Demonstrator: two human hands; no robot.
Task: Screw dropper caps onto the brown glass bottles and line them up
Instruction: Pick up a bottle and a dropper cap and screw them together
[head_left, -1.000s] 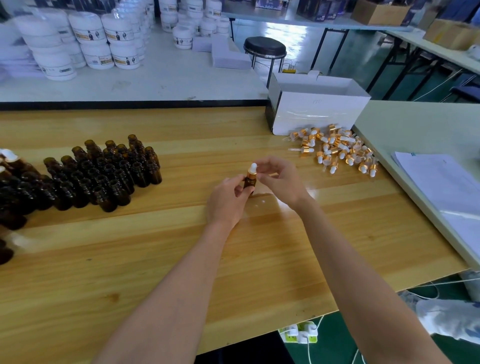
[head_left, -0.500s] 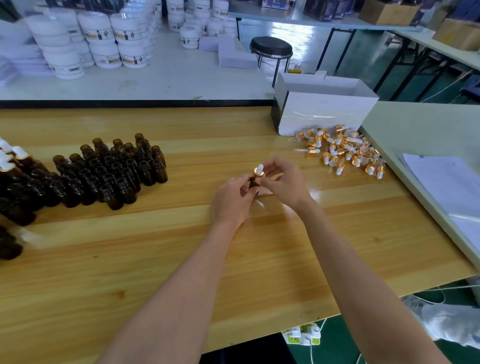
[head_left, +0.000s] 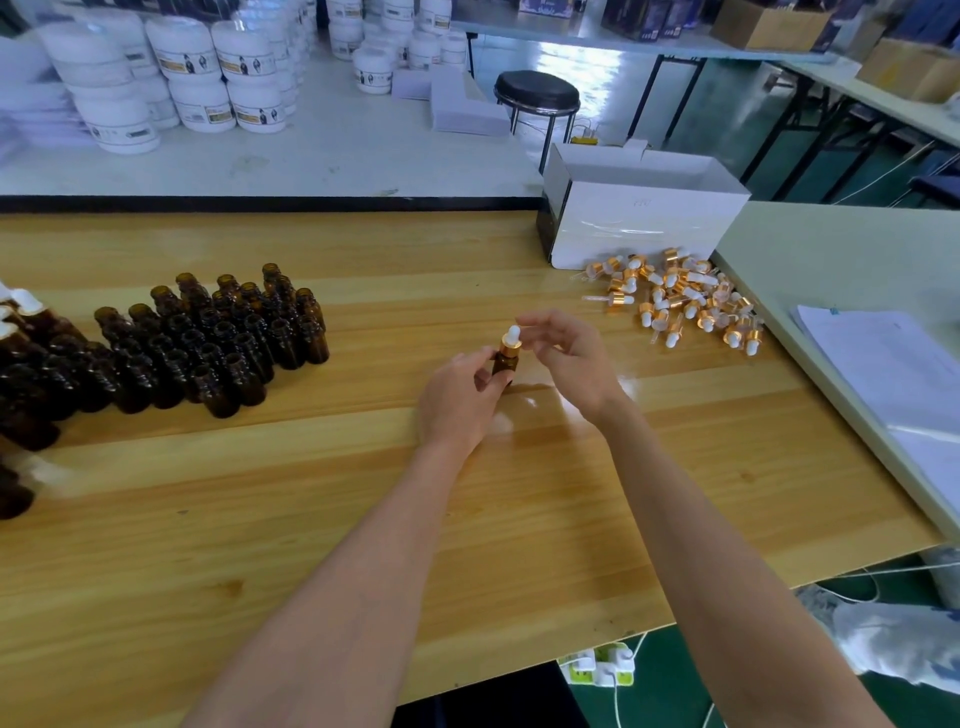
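The left hand (head_left: 457, 400) grips the small brown glass bottle (head_left: 504, 365) upright, its gold-collared white dropper cap (head_left: 510, 342) just left of the right hand (head_left: 566, 358), whose loose fingers hold nothing.

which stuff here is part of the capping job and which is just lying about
Job: brown bottle in the left hand, dropper cap on it, right hand beside the cap, uncapped bottles, loose dropper caps, capped bottles at the left edge.
Lying about: white jars, stool, papers.

Glossy wood table (head_left: 311, 519) (glass bottle (head_left: 503, 362))
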